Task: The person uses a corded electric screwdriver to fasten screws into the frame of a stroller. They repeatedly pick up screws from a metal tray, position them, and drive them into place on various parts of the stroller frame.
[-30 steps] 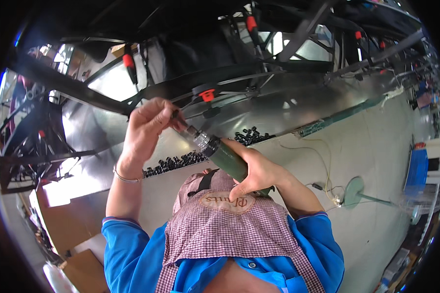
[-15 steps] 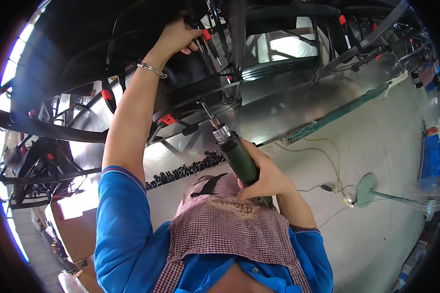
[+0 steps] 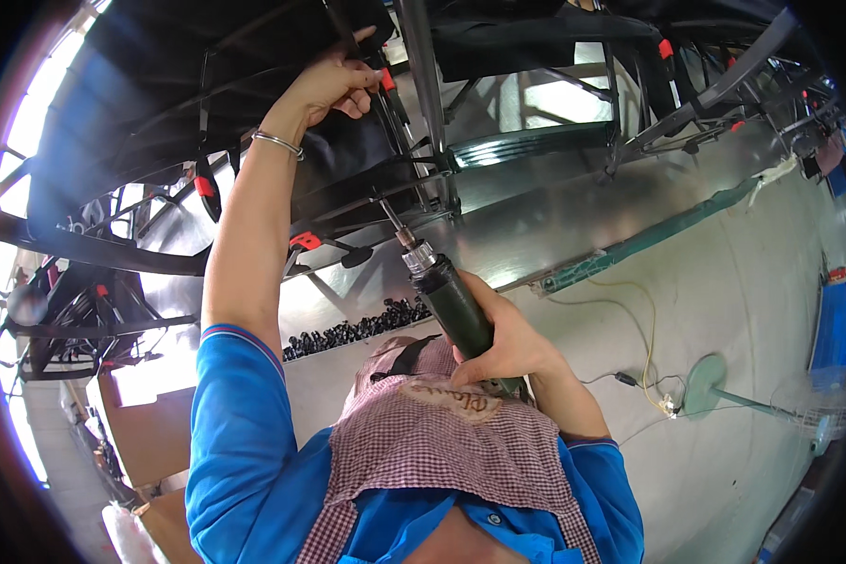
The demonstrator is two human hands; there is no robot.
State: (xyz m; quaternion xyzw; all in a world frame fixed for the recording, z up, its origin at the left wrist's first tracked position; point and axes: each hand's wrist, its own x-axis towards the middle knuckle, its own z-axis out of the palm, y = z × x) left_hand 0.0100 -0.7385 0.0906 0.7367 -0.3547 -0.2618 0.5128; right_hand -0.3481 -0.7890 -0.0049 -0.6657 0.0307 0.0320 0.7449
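Note:
My right hand (image 3: 509, 343) is wrapped round a dark green electric screwdriver (image 3: 453, 310) in front of my chest. Its metal chuck and long bit point up and away, the tip close to a black frame tube. My left hand (image 3: 334, 89) reaches far forward over black fabric (image 3: 343, 155) on the frame. The index finger is stretched out and the other fingers are loosely bent, with nothing visible in them. Beside its fingertips sits a red clip (image 3: 386, 79) on a slim black bar. Black tubes (image 3: 423, 75) run just right of that hand.
Below the frames runs a shiny metal bench (image 3: 526, 211), with many small black parts (image 3: 357, 329) heaped along its near edge. Another red clip (image 3: 305, 242) is near the bit. Cardboard boxes (image 3: 146, 432) stand at left. Cables (image 3: 650, 329) and a green stand fan (image 3: 705, 385) are at right.
My left index finger now stretches out further, and the hand has shifted slightly down beside the red clip. The screwdriver stays in my right hand, moved slightly left with its bit.

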